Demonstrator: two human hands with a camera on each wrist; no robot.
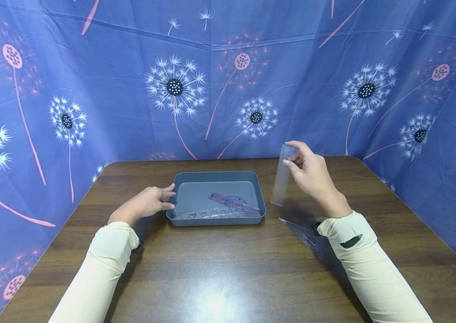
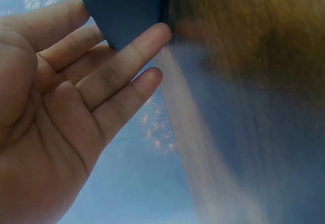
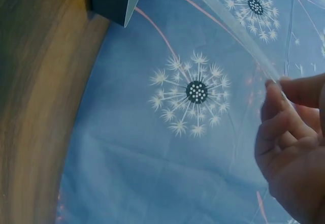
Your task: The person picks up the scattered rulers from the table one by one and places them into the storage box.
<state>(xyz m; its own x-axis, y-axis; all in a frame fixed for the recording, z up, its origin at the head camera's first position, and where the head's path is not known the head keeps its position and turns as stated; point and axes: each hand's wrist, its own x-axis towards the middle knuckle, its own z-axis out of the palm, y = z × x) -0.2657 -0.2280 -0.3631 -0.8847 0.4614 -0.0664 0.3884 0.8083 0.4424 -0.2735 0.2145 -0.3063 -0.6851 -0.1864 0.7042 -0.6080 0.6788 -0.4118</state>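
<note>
My right hand (image 1: 307, 168) pinches the upper end of a clear ruler (image 1: 280, 181) between thumb and fingers. The ruler hangs upright, tilted slightly, to the right of a grey tray (image 1: 219, 221); its thin edge (image 3: 244, 36) shows in the right wrist view. My left hand (image 1: 151, 202) is at the tray's left end, thumb and forefinger reaching over the rim, other fingers (image 2: 127, 64) extended along the outer wall. In the tray lie a clear stencil ruler (image 1: 203, 213) and a purplish ruler with a protractor curve (image 1: 228, 200), overlapping. A clear set square (image 1: 302, 235) lies near my right sleeve.
The tray stands on a brown wooden table (image 1: 211, 260), toward its far edge. Behind and beside the table hangs a blue cloth (image 1: 123, 80) printed with dandelions. The right forearm's cream sleeve (image 1: 373, 273) partly covers the set square.
</note>
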